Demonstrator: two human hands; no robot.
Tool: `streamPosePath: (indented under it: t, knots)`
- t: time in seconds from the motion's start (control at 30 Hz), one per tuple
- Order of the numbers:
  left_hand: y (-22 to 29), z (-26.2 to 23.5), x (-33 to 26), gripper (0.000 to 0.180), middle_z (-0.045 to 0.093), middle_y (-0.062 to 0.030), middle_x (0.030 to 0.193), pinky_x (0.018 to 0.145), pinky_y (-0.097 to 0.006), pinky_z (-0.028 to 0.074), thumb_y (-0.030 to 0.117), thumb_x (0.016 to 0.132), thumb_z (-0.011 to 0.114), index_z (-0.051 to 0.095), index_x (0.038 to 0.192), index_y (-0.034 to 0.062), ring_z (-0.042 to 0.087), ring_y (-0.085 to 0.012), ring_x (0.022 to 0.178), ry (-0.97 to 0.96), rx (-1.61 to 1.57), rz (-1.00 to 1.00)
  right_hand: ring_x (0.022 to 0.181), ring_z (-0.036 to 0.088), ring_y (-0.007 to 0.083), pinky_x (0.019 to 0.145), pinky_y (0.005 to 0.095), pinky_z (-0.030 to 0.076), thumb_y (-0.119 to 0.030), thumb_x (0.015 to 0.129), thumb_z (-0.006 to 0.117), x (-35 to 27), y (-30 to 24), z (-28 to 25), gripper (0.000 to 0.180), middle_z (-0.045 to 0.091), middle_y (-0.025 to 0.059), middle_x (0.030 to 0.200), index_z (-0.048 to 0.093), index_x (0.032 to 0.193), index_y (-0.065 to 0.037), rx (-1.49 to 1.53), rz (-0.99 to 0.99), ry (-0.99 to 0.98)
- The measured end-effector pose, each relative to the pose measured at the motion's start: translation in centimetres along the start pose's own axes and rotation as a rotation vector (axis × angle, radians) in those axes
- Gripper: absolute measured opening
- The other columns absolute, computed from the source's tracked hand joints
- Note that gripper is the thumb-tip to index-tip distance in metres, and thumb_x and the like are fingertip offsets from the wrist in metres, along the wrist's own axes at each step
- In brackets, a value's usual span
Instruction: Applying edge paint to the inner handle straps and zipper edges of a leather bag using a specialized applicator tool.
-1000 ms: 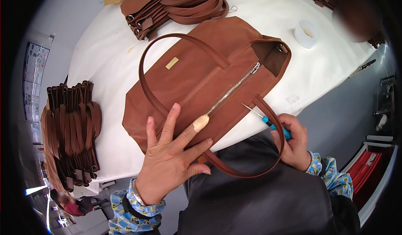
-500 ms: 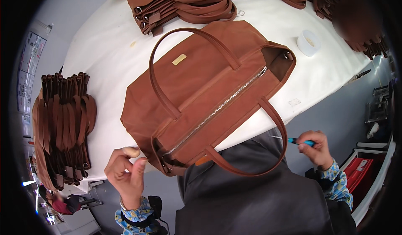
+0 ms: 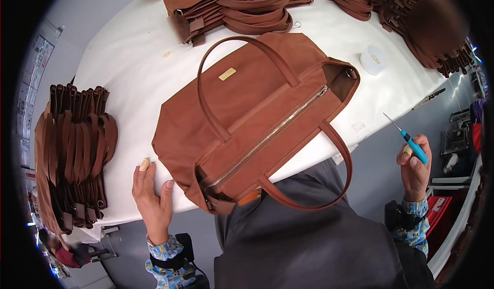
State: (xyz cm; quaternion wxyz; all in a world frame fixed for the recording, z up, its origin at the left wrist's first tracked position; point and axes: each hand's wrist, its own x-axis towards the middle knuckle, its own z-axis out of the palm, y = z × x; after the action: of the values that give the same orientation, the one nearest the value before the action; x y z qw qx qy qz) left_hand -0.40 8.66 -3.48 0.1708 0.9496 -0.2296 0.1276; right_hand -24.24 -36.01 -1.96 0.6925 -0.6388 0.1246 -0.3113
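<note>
A brown handbag (image 3: 180, 129) lies tilted on the white table (image 3: 128, 73), its silver zip (image 3: 267, 137) closed. One handle (image 3: 202, 91) arches over the front with the gold plate (image 3: 227, 74); the other hangs past the table edge over my dark apron (image 3: 309, 242). My left hand (image 3: 153, 204) rests on the table beside the bag's lower left corner, fingers stretched out, a pale wrap on one fingertip. Off to the right, away from the bag, my right hand (image 3: 416, 173) grips a turquoise-handled awl (image 3: 416, 147), its thin metal point aimed up and left.
Stacked brown bag pieces with straps (image 3: 77, 150) lie at the left edge. More stacks (image 3: 252, 6) line the far side. A small translucent cup (image 3: 373, 60) stands at the right. Beyond the table are a red crate (image 3: 437, 212) and, far left, a person (image 3: 69, 255).
My right hand has swung up and right with the awl, away from the hanging handle. My left hand's fingers have straightened and come down on the table. The view has shifted slightly.
</note>
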Motion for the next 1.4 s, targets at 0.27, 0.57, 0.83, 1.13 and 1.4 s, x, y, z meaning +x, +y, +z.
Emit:
streamPosePath:
  t: [0.27, 0.57, 0.83, 1.13, 1.4]
  knots:
    - [-0.9, -2.6, -1.1, 0.005, 0.065, -0.0161, 0.089, 0.078, -0.032, 0.048, -0.003, 0.080, 0.058, 0.061, 0.083, -0.0048, 0.063, -0.0301, 0.092, 0.038, -0.110, -0.115, 0.056, 0.045, 0.0072, 0.050, 0.0202, 0.034, -0.021, 0.091, 0.054, 1.3, 0.1, 1.3, 0.025, 0.052, -0.0002, 0.063, 0.045, 0.108, -0.005, 0.154, -0.043, 0.007]
    - [-1.1, -2.7, -1.0, 0.028, 0.051, -0.0034, 0.059, 0.051, -0.024, 0.038, 0.017, 0.091, 0.054, 0.049, 0.069, 0.0001, 0.047, -0.0104, 0.056, 0.175, -0.292, -0.343, 0.052, 0.043, 0.0044, 0.049, 0.0181, 0.032, -0.029, 0.096, 0.042, 3.5, 0.3, 3.6, 0.023, 0.052, -0.0003, 0.066, 0.045, 0.105, -0.008, 0.263, -0.012, -0.026]
    - [3.3, -3.4, 2.4, 0.035, 0.039, 0.0004, 0.057, 0.052, -0.021, 0.033, 0.022, 0.088, 0.056, 0.037, 0.065, 0.0055, 0.041, -0.0090, 0.056, 0.102, -0.707, -0.236, 0.050, 0.042, 0.0073, 0.051, 0.0198, 0.035, -0.034, 0.098, 0.033, 6.3, 0.5, 7.9, 0.026, 0.052, 0.0024, 0.060, 0.041, 0.097, -0.009, 0.407, 0.045, 0.001]
    - [10.4, 0.1, 5.4, 0.050, 0.058, -0.0106, 0.101, 0.078, -0.027, 0.045, 0.003, 0.066, 0.073, 0.051, 0.110, -0.0007, 0.054, -0.0162, 0.096, -0.316, -0.845, -0.121, 0.054, 0.040, 0.0088, 0.051, 0.0215, 0.033, -0.030, 0.093, 0.046, 7.6, 0.8, 11.8, 0.024, 0.047, 0.0019, 0.058, 0.040, 0.092, -0.007, 0.339, 0.033, -0.239]
    - [10.9, 1.9, 5.9, 0.030, 0.067, -0.0080, 0.085, 0.070, -0.024, 0.049, 0.003, 0.071, 0.071, 0.060, 0.099, -0.0027, 0.061, -0.0102, 0.078, -0.439, -1.026, -0.208, 0.067, 0.059, 0.0129, 0.060, 0.0205, 0.047, -0.018, 0.083, 0.062, 7.3, 0.6, 13.3, 0.026, 0.057, 0.0103, 0.081, 0.048, 0.096, -0.001, 0.331, 0.137, -0.305]
